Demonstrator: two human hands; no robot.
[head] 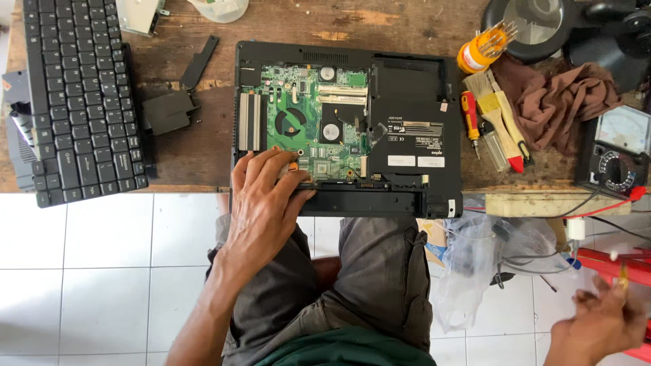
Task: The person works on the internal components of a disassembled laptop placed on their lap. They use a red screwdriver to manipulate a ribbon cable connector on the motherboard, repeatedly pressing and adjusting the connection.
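At the far left of the wooden tabletop (196, 152) lies a detached black keyboard (81, 102), set aside clear of the work, with loose black cover plates (169, 108) just beside it. In the middle an opened laptop base (413, 122) lies underside up, its green circuit board (305, 122) and fan exposed. The left hand (264, 203) rests spread and flat on the near left edge of the base, grasping nothing, seemingly pressing it steady. Right of the laptop lie a red screwdriver (469, 112), a paintbrush (502, 115), a brown rag (563, 102) and a multimeter (617, 152), within easy reach. The right hand (600, 325) is low at the far right, away from the tabletop, blurred; it seems to pinch a small yellowish item, though its grip cannot be told for certain.
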